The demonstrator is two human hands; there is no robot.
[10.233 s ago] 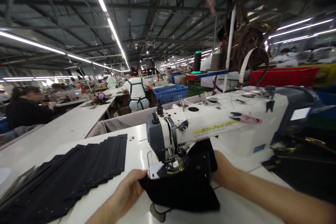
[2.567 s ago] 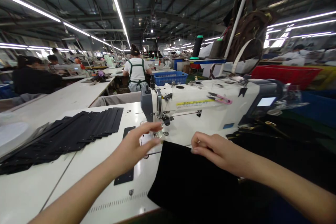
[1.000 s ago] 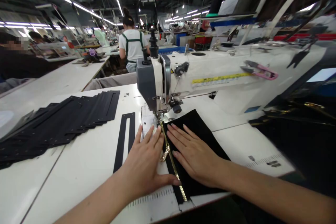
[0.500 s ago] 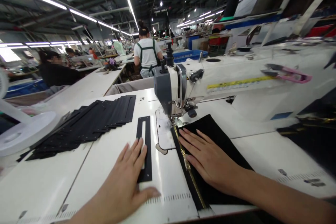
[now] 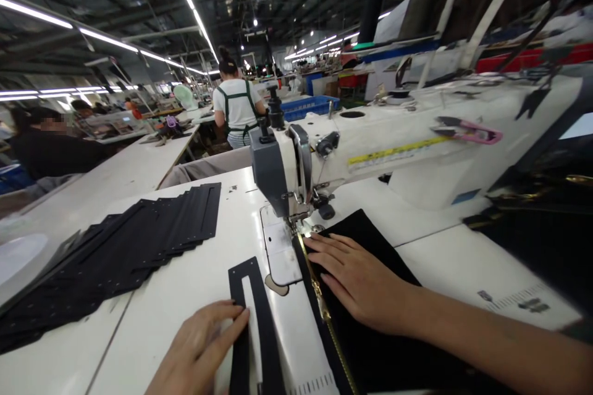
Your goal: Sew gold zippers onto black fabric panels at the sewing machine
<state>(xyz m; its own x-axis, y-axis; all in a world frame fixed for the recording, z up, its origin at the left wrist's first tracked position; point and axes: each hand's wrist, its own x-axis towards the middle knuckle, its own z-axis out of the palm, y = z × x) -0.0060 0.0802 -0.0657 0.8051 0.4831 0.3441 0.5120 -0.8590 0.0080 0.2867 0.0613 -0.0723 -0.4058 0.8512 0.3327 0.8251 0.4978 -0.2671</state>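
Note:
My left hand [image 5: 204,345] pinches the left side of a black slotted frame piece [image 5: 269,345], thumb and fingers together at its edge. The piece has a long narrow opening and small holes at its far end. Fingers stretched, my right hand [image 5: 359,278] lies flat on a black fabric panel [image 5: 365,228]. Beside those fingertips a gold zipper [image 5: 327,315] runs along the panel's left edge, its slider partway down. The far end of the zipper reaches the presser foot of a white sewing machine [image 5: 296,222].
A fanned stack of black slotted pieces [image 5: 152,241] covers the table's left side. Pink-handled snips [image 5: 467,131] and a yellow tape measure [image 5: 398,151] are on the machine arm. Dark material with gold zippers [image 5: 532,247] lies at right. A co-worker [image 5: 238,99] stands beyond.
My left hand has gone from lying flat on the slotted piece to pinching its edge, and the piece has shifted towards me. The right hand remains on the panel. The view has turned right.

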